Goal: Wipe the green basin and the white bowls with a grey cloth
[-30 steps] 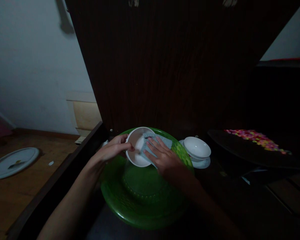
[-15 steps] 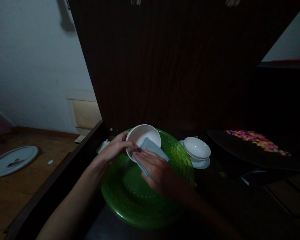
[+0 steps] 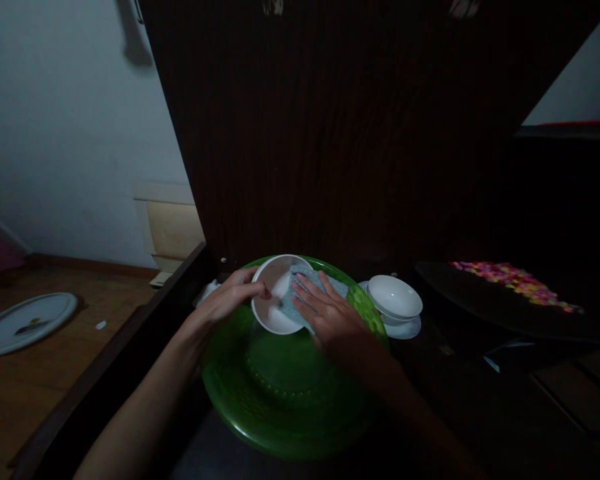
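My left hand (image 3: 234, 292) grips a white bowl (image 3: 267, 315) by its left rim, the thumb over the edge and the other fingers behind. The bowl is tilted, its inside facing me. Spread over a grey-blue cloth (image 3: 291, 301), my right hand (image 3: 327, 312) presses it against the right inner wall. Part of the cloth sticks out past the right rim. Both hands are above a large green basin (image 3: 280, 441), whose inside shows a honeycomb-like pattern.
White bowls (image 3: 395, 295) stand stacked on a pale plate (image 3: 405, 329) right of the basin. Farther right, colourful small pieces (image 3: 517, 283) lie on a dark surface. A dark wooden panel (image 3: 330, 133) rises behind. On the floor at left lies a white round lid-like thing (image 3: 40, 310).
My right hand has slid the cloth from the bowl's lower front rim up and right along the inner wall, its fingers now spread. The bowl has turned and dropped slightly in my left hand.
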### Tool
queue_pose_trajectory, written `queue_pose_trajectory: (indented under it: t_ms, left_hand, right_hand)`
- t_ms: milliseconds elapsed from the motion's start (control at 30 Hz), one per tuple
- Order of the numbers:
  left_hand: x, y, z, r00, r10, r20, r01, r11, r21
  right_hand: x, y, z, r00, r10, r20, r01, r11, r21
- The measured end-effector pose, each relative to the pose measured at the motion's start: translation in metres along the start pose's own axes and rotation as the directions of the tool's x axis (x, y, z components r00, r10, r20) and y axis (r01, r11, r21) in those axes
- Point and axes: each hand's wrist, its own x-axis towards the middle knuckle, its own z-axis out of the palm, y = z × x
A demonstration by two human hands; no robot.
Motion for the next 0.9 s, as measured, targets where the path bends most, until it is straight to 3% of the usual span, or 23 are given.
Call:
queue_pose_trajectory:
  t_ms: [267, 400, 500, 600, 733, 900]
  left_hand:
    - [0.002, 0.0, 0.007, 0.997, -0.07, -0.022, 0.07, 0.997, -0.022]
    - [0.004, -0.004, 0.007, 0.998, -0.064, -0.027, 0.063, 0.998, -0.028]
    - [0.003, -0.004, 0.009, 0.997, -0.077, -0.023, 0.075, 0.995, -0.059]
    - [0.002, 0.0, 0.012, 0.998, -0.056, -0.003, 0.055, 0.985, -0.161]
    - [0.0, 0.004, 0.014, 0.996, -0.042, -0.074, 0.021, 0.963, -0.27]
    - [-0.001, 0.002, 0.01, 0.982, -0.066, -0.176, 0.017, 0.964, -0.267]
  right_hand:
    - [-0.001, -0.017, -0.003, 0.993, 0.041, 0.108, -0.041, 0.999, 0.0]
    - [0.007, -0.036, -0.004, 0.986, 0.081, 0.149, -0.097, 0.99, 0.106]
    - [0.013, -0.047, -0.005, 0.985, 0.125, 0.119, -0.151, 0.957, 0.249]
    - [0.013, -0.047, -0.008, 0.995, 0.084, 0.053, -0.096, 0.942, 0.321]
    - [0.008, -0.036, -0.01, 1.0, -0.004, -0.002, 0.005, 0.967, 0.254]
    - [0.0, -0.021, -0.007, 0.998, 0.036, -0.06, -0.034, 0.999, 0.03]
